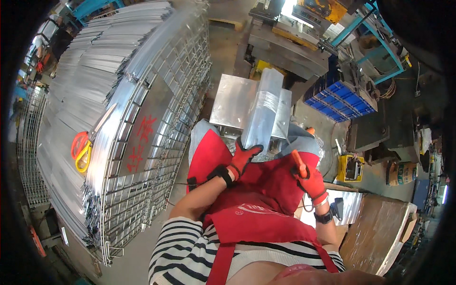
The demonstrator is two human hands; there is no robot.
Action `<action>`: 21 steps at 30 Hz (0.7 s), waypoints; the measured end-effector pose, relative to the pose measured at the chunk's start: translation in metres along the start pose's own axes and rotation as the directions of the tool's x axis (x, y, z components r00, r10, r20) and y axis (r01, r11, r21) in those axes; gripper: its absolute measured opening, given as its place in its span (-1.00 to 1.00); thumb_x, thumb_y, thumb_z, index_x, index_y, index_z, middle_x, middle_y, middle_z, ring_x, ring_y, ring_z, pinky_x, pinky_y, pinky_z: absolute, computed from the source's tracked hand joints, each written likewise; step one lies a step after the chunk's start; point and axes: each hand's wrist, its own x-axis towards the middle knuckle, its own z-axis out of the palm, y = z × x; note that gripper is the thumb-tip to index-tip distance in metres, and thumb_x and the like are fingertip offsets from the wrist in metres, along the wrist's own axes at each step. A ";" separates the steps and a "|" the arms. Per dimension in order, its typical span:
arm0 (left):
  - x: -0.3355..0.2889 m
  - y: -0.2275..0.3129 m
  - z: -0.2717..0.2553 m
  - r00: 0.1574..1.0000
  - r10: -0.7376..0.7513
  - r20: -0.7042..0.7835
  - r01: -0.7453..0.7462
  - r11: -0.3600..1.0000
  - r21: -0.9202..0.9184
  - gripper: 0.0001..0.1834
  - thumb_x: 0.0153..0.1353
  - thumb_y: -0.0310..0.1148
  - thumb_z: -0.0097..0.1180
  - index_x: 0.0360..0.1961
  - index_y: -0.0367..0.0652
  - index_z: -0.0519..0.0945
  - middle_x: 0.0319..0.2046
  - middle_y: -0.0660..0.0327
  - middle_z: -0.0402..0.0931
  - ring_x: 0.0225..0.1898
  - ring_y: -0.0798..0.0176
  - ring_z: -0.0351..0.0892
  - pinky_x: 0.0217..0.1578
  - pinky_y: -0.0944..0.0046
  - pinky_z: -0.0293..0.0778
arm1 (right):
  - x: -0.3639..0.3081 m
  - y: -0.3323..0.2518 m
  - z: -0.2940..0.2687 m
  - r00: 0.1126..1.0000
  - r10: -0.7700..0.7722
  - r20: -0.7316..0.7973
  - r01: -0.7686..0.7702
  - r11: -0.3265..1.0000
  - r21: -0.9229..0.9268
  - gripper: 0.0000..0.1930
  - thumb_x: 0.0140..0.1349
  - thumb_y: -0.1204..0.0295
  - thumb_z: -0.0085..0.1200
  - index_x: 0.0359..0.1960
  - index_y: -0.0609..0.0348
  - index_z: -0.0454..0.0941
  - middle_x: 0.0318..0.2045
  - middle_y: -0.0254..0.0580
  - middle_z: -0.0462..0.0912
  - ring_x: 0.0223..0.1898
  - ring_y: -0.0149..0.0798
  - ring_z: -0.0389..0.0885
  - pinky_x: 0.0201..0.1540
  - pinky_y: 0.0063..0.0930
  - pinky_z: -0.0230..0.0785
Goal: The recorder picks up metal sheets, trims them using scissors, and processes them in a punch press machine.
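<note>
Apron (266, 202): red, it spread over the seated worker's chest and lap.
Bundle (262, 114): wrapped in clear film, it lay just beyond the lap, its far end pointing away, over a metal plate (232, 97).
Left hand (243, 161): red-gloved, it held the near end of that bundle between thumb and fingers.
Right hand (311, 184): closed round an orange-handled tool (299, 164), perhaps a screwdriver.
Scissors (85, 149): these rested at left on stacked metal strips (80, 90).

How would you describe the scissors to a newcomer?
On the left stands a big wire cage full of silver strips. On the strips, beside the cage's near wall, lie the scissors: one handle red, one yellow, bright against plain silver.
</note>
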 end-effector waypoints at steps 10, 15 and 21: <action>-0.013 0.057 -0.007 0.699 0.701 0.144 -0.155 -0.049 0.987 0.07 -0.34 -0.23 0.27 0.22 -0.23 -0.07 0.05 -0.14 0.05 0.10 -0.19 0.04 0.09 -0.10 0.03 | 0.003 -0.015 0.014 0.986 0.022 0.163 0.003 0.988 -0.153 -0.55 -0.17 0.19 0.20 -0.22 0.09 0.43 -0.45 -0.03 0.54 -0.34 0.05 0.50 -0.33 -0.21 0.33; -0.012 0.056 -0.007 0.723 0.677 0.141 -0.134 -0.062 0.989 0.11 -0.36 -0.16 0.29 0.23 -0.17 -0.09 0.11 -0.08 0.02 0.17 -0.14 -0.03 0.10 -0.08 0.01 | 0.034 -0.004 0.010 0.980 -0.116 0.160 0.134 0.985 -0.108 -0.62 -0.09 0.08 0.11 -0.31 0.06 0.46 -0.46 -0.03 0.56 -0.36 0.04 0.52 -0.34 -0.17 0.35; -0.020 0.068 -0.002 0.745 0.648 0.158 -0.099 -0.127 0.987 0.13 -0.37 -0.04 0.29 0.22 -0.18 -0.05 0.20 -0.06 -0.09 0.22 -0.11 -0.11 0.15 -0.08 -0.09 | 0.103 0.029 -0.013 0.963 0.267 -0.026 -0.269 0.958 -0.096 -0.60 -0.05 0.06 0.06 -0.28 0.08 0.46 -0.44 0.02 0.55 -0.32 0.06 0.51 -0.33 -0.17 0.35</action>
